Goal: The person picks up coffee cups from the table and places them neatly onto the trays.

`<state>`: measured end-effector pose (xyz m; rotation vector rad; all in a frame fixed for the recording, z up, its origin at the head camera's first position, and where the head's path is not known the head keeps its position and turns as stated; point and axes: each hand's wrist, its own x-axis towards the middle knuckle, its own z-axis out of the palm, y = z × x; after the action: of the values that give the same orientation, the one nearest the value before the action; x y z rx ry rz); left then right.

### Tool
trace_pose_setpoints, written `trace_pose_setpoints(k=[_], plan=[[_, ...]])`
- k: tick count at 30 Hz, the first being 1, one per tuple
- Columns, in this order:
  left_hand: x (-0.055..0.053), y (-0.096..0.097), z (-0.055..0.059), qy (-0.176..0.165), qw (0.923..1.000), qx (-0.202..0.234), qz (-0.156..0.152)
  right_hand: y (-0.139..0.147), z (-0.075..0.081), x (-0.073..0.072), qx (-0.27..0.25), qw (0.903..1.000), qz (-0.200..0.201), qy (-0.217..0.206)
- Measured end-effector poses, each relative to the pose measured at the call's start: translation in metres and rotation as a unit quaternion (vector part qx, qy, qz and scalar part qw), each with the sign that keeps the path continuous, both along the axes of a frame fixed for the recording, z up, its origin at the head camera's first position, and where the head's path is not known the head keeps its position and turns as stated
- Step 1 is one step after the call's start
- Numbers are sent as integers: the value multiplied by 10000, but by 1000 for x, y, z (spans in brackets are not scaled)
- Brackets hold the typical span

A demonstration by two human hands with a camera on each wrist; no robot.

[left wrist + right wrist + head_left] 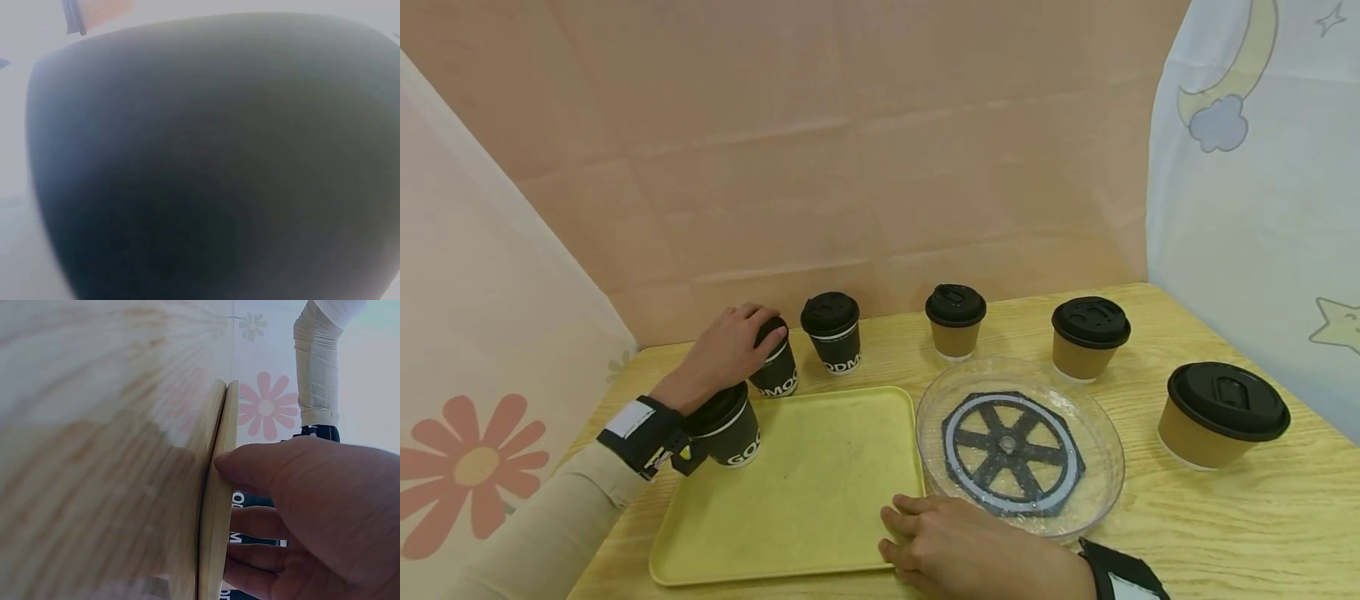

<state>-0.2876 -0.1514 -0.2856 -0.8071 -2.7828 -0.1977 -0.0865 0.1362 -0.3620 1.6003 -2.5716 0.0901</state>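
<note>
In the head view my left hand reaches over the back left of the yellow tray and grips a black paper cup by its lidded top. Under my left wrist another lidded black cup stands at the tray's left side. A large blurred dark shape fills the left wrist view. My right hand holds the tray's front right corner. Seen from the right wrist, the thumb lies against the outside of the tray rim, with the other fingers beyond it.
A third lidded black cup stands behind the tray. Brown cups with black lids, one at the back, one further right and one at far right, flank a clear round dish with a dark wheel-shaped pattern. Cloth walls enclose the wooden table.
</note>
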Motion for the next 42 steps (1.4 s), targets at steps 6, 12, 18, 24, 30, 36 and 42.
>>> trace_pose_setpoints(k=[6, 12, 18, 24, 30, 36, 42], plan=[[3, 2, 3, 101, 9999, 41, -57, 0, -1, 0, 39, 10000, -11, 30], [7, 4, 7, 330, 9993, 144, -89, 0, -2, 0, 3, 10000, 20, 45], [14, 7, 11, 564, 9981, 88, -247, 0, -1, -1, -34, 10000, 45, -49], [18, 8, 12, 706, 9970, 71, -301, -1, -2, 0, -75, 9999, 70, -27], [30, 10, 17, 778, 9963, 60, -374, -1, -2, 0, -75, 9999, 75, 98], [43, 15, 21, 939, 9944, 38, -492, -1, -1, 1, -78, 9999, 52, 71], [57, 16, 22, 1111, 9916, 121, -657, -3, -1, 1, -102, 9998, 55, 188]])
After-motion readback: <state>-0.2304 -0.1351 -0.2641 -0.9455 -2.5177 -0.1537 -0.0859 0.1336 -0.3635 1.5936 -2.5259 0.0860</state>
